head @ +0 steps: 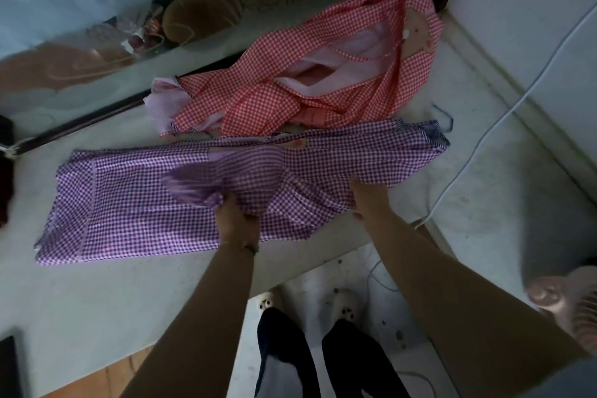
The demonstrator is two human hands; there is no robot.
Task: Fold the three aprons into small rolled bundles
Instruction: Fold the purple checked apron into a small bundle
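A purple checked apron (135, 200) lies stretched left to right across the white table (97, 294), folded into a long band. My left hand (234, 220) grips its near edge at the middle, fingers tucked into the cloth. My right hand (366, 197) holds a bunched fold further right, its fingers hidden under the fabric. Behind it a red checked apron (326, 81) lies crumpled, its pale pink lining showing. No third apron shows.
A white cable (504, 113) runs along the ledge at the right. A mirror-like panel (80, 42) stands at the table's back. A pink fan (571, 304) sits at the right edge. My legs and slippers stand on the floor below the table edge.
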